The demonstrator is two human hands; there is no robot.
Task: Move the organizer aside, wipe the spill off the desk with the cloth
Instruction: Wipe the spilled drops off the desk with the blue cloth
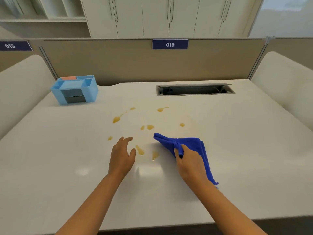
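The right hand (189, 162) is clamped on a blue cloth (191, 144) just right of the amber spill (147, 128) on the white desk (50, 158). Left hand (121, 154) hovers open beside the droplets. The light-blue organizer (75, 89) sits at far left. Partition signs read "016" (170, 44) and "015" (10, 46).

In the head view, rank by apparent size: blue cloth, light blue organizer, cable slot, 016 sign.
1. Cable slot and blue cloth: too alike to rank, and the cloth lies nearer.
2. Light blue organizer.
3. 016 sign.
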